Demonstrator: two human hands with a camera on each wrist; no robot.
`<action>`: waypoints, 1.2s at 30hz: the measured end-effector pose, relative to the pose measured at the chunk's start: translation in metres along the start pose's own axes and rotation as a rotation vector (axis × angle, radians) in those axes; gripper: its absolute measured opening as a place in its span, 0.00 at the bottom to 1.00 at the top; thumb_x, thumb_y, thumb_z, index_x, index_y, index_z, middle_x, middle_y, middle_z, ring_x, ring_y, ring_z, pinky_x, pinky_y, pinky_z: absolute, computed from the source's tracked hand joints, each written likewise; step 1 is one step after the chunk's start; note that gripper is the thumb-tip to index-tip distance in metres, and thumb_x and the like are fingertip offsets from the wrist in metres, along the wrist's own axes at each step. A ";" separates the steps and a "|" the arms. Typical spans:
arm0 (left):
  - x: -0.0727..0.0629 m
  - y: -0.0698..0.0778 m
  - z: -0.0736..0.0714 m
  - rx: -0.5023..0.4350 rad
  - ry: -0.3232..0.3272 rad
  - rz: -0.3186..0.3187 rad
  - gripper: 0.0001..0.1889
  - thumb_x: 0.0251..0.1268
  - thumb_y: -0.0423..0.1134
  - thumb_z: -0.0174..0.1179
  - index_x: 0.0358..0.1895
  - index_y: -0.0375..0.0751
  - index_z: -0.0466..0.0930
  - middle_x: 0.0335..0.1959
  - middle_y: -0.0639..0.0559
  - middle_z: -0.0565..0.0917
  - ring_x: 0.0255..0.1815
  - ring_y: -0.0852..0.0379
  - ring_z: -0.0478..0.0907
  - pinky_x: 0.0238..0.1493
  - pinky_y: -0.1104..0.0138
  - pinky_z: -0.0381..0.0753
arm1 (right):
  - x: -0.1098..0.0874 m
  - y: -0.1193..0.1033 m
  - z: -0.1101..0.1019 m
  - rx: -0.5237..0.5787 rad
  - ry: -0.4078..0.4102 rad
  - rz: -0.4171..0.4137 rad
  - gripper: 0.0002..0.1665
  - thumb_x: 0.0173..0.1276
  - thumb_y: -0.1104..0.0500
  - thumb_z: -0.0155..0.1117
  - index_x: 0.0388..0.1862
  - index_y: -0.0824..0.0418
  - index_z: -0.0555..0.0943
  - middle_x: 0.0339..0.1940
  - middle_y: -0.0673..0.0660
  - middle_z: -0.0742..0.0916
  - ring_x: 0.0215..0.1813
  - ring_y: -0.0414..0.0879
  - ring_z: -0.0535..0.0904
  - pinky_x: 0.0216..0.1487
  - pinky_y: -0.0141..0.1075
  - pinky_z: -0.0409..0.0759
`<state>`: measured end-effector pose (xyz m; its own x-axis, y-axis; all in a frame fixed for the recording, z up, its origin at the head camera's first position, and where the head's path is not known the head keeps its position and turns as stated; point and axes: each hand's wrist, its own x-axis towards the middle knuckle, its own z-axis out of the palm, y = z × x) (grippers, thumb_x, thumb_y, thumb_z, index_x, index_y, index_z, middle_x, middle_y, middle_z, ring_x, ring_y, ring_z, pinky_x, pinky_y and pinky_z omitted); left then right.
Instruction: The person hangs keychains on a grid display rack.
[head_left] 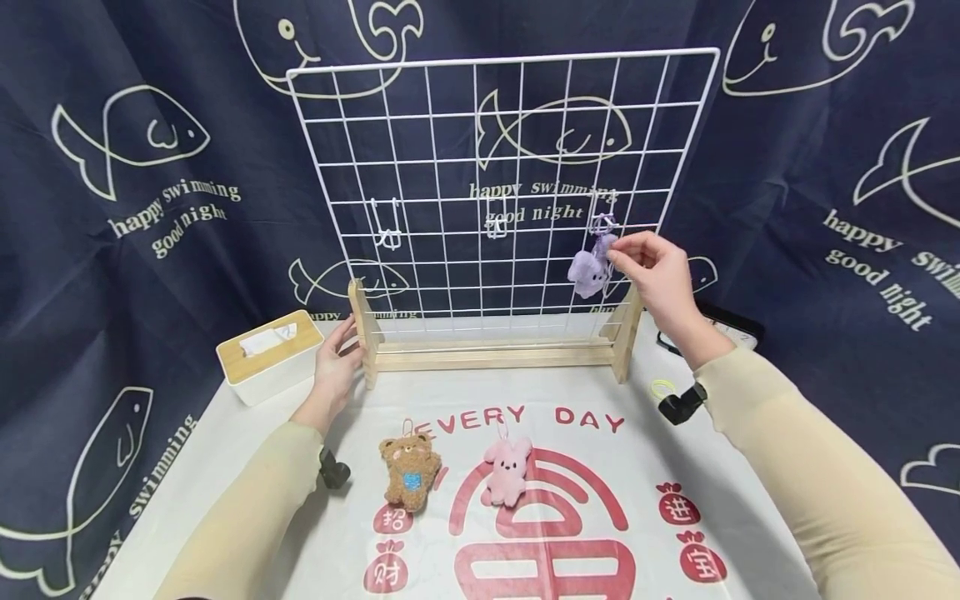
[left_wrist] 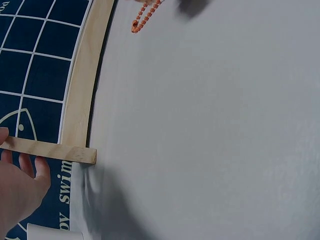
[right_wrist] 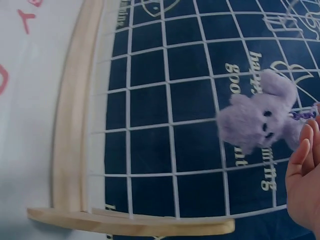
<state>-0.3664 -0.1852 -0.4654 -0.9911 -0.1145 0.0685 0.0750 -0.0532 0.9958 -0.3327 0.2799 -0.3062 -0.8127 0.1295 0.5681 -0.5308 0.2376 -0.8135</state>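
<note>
In the head view my right hand point(head_left: 662, 275) pinches a purple plush keychain point(head_left: 587, 273) by its upper end, close to a wire hook at the right of a white grid rack point(head_left: 521, 133). The right wrist view shows the purple plush point(right_wrist: 245, 125) in front of the grid, its purple bead chain point(right_wrist: 304, 115) at my fingertips. My left hand point(head_left: 334, 371) holds the rack's left wooden foot point(head_left: 363, 333), thumb on one side and fingers on the other. A brown bear keychain point(head_left: 409, 471) and a pink plush keychain point(head_left: 509, 472) lie on the table in front.
Two more white hooks hang on the grid, a left hook point(head_left: 388, 237) and a middle hook point(head_left: 497, 223). A tissue box point(head_left: 277, 367) stands left of the rack. A dark-edged object point(head_left: 727, 327) and a yellow loop point(head_left: 663, 388) lie to the right.
</note>
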 end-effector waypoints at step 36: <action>-0.002 0.006 0.001 -0.018 -0.010 -0.012 0.37 0.70 0.19 0.51 0.80 0.45 0.60 0.77 0.37 0.63 0.74 0.36 0.63 0.74 0.48 0.67 | -0.115 0.096 0.080 -0.240 -0.546 0.147 0.10 0.65 0.67 0.73 0.43 0.72 0.86 0.35 0.57 0.89 0.38 0.49 0.83 0.39 0.33 0.82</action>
<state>-0.3644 -0.1844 -0.4593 -0.9930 -0.1034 0.0578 0.0654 -0.0719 0.9953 -0.3095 0.2104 -0.4594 -0.9126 -0.3197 0.2550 -0.3869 0.4731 -0.7915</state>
